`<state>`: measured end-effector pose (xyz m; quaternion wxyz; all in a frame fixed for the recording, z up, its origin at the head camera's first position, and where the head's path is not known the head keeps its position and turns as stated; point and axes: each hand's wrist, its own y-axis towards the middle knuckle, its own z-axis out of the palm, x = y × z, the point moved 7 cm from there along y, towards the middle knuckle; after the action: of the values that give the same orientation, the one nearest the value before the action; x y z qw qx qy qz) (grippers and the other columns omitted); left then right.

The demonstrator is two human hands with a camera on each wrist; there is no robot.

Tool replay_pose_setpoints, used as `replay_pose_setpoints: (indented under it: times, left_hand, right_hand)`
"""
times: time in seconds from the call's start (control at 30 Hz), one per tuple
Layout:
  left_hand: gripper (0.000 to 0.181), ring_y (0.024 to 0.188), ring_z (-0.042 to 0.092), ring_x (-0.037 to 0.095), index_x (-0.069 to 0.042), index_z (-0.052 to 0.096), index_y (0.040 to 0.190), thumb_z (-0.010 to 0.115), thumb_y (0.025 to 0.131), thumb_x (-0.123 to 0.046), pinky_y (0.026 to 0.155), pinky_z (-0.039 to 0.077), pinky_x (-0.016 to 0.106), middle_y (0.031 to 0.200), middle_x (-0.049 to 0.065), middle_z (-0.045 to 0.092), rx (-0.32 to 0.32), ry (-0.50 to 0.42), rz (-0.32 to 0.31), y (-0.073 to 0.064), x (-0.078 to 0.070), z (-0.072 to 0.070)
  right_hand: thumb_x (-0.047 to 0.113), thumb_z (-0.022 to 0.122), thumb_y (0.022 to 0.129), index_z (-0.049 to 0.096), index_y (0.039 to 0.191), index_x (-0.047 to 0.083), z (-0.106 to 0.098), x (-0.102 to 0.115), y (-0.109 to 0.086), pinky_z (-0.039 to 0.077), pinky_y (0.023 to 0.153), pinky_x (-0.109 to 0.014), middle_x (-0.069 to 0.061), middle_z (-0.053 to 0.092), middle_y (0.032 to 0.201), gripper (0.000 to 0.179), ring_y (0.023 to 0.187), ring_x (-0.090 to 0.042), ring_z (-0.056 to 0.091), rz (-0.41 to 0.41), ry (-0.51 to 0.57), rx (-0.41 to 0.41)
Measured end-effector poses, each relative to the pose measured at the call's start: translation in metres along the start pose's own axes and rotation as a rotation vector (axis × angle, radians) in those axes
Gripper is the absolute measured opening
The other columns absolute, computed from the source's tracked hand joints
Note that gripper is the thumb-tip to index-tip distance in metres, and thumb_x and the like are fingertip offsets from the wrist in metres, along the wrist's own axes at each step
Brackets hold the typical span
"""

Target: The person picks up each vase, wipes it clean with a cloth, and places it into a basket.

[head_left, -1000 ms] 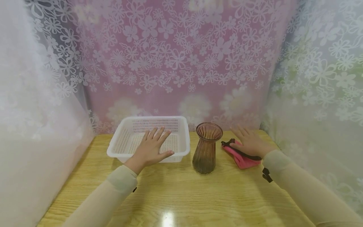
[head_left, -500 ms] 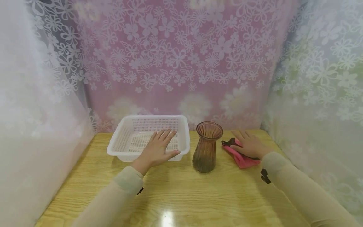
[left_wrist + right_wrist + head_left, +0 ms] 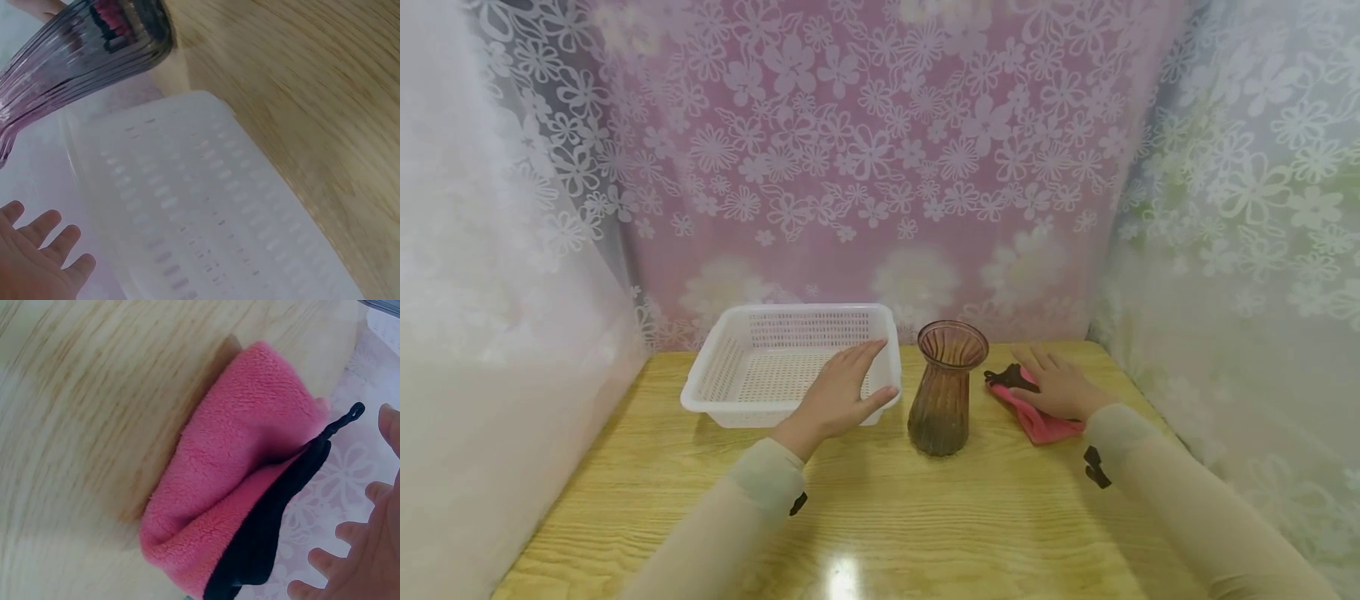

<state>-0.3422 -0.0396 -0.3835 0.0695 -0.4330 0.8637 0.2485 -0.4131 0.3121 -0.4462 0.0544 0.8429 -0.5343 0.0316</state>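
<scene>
In the head view, the upright ribbed glass vase [image 3: 940, 408] stands between the left hand [image 3: 842, 396] and right hand [image 3: 1056, 387], nearer the left; both are outstretched, grasping nothing. Left-wrist view: the white perforated basket [image 3: 187, 187] beside that hand. Right-wrist view: the pink cloth [image 3: 219, 437] beside the other.

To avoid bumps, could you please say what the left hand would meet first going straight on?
Likely the white basket at its right rim, though the left hand may pass above; depth is unclear.

Wood-grain tbl [image 3: 970, 525]; pink floral curtain [image 3: 865, 192] behind, w/ pale floral sheets [image 3: 1247, 275] L & R.
</scene>
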Motion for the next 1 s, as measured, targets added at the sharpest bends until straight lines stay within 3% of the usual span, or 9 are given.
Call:
replay_pose_setpoints:
  times: [0.37,0.53,0.7,1.0]
  left_hand:
    - [0.088,0.147,0.031,0.028,-0.019,0.020,0.161,0.027,0.095,-0.077,0.118,0.025,0.046,0.161,0.007,0.032,-0.037,-0.169,-0.016,0.020,-0.017,0.009]
    - [0.088,0.149,0.027,0.027,-0.024,0.014,0.162,0.036,0.094,-0.076,0.117,0.027,0.050,0.163,0.007,0.027,-0.048,-0.311,-0.064,0.029,-0.025,0.016]
    - [0.095,0.147,0.031,0.026,-0.025,0.014,0.162,0.041,0.090,-0.080,0.115,0.030,0.052,0.161,0.009,0.031,-0.066,-0.435,-0.105,0.038,-0.033,0.021]
    - [0.105,0.145,0.034,0.024,-0.024,0.013,0.162,0.042,0.082,-0.087,0.114,0.030,0.052,0.162,0.007,0.028,-0.102,-0.536,-0.127,0.046,-0.041,0.022]
  right_hand:
    - [0.065,0.046,0.097,0.020,0.160,0.008,0.015,-0.010,0.002,0.019,0.103,-0.079,-0.032,0.016,0.159,0.089,0.139,-0.061,0.020,0.066,0.027,0.041]
    - [0.062,0.047,0.099,0.020,0.159,0.007,0.022,-0.010,0.001,0.019,0.101,-0.080,-0.034,0.017,0.158,0.087,0.139,-0.061,0.019,0.087,0.056,0.055]
    - [0.063,0.048,0.098,0.019,0.159,0.004,0.027,-0.009,0.001,0.018,0.103,-0.080,-0.035,0.016,0.158,0.090,0.139,-0.061,0.017,0.107,0.081,0.075]
    - [0.055,0.058,0.097,0.021,0.156,-0.004,0.025,-0.001,0.004,0.024,0.102,-0.077,-0.037,0.018,0.156,0.091,0.136,-0.065,0.019,0.126,0.118,0.074]
